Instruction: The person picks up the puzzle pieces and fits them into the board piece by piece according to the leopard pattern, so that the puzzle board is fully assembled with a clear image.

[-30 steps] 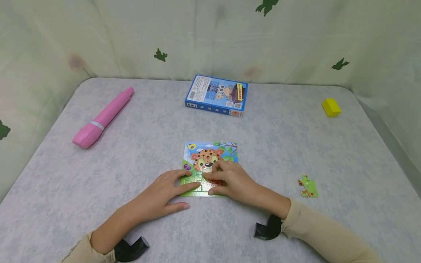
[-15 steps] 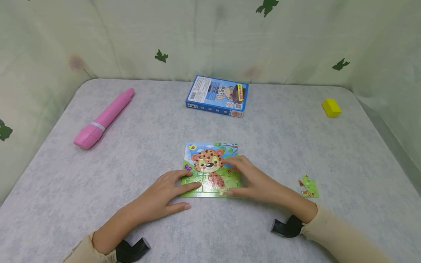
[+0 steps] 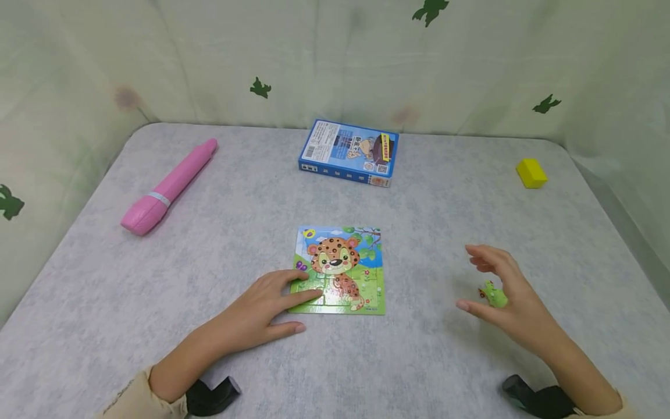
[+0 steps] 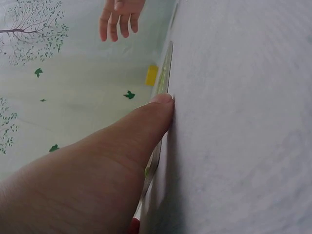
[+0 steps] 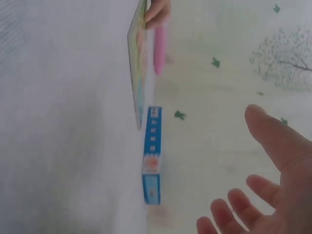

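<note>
A jigsaw puzzle (image 3: 369,291) with a spotted leopard cub lies flat at the middle of the table. My left hand (image 3: 262,305) rests on its lower left part with spread fingers, the thumb on the tabletop beside it. Off to the right, my right hand (image 3: 515,308) hovers above the table, fingers apart and holding nothing. Partly hidden behind that hand is a green loose puzzle piece (image 3: 493,295). In the right wrist view the right hand (image 5: 273,195) shows its thumb and fingers spread apart, and the puzzle (image 5: 138,68) is seen edge-on.
At the back of the grey table (image 3: 235,192) lies a blue box (image 3: 348,152). A pink microphone-shaped object (image 3: 170,187) lies at the left, and a yellow block (image 3: 531,173) sits at the far right. A pale curtain (image 3: 209,58) hangs behind the table.
My right hand has left the puzzle and moved right, over by the loose piece, uncovering the picture's right side. The left hand has stayed in place on the puzzle.
</note>
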Motion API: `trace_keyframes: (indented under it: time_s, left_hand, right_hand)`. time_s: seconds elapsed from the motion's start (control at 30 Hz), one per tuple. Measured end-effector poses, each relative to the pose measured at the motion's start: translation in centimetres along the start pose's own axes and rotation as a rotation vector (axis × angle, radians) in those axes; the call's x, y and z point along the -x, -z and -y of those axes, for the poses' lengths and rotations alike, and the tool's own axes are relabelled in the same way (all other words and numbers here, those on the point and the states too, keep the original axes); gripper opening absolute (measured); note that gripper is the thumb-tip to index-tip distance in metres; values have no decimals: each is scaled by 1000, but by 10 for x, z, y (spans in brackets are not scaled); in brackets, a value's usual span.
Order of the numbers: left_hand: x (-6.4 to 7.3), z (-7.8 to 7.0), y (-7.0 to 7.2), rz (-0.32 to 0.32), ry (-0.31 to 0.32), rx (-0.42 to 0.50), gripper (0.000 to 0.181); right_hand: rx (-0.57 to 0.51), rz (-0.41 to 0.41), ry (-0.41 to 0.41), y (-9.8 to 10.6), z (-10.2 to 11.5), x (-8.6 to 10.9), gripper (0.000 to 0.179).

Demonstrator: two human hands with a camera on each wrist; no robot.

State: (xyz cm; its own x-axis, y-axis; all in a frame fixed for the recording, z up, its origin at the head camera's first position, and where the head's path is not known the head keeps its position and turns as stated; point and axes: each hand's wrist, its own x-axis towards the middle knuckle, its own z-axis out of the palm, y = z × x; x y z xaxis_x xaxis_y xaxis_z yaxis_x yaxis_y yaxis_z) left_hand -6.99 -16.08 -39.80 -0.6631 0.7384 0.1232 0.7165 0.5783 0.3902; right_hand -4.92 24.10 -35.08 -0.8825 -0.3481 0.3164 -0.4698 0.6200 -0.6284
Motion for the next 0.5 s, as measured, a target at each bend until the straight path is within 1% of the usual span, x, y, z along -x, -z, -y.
trace_keyframes:
  time_s: [0.13, 0.23, 0.33, 0.5]
  left_hand:
    - [0, 0, 0, -1, -3, -2, 52]
    - [-1, 0, 0, 1, -1, 1, 52]
    - [-1, 0, 1, 4, 4, 3, 52]
    - [0, 1, 0, 2, 2, 6, 52]
  right_hand:
    - [-4, -45, -64, 8, -14, 15, 88]
    - [-8, -35, -120, 11, -26, 24, 84]
    - [11, 19, -164, 13, -39, 31, 82]
    - [71, 155, -233, 19, -53, 40, 81]
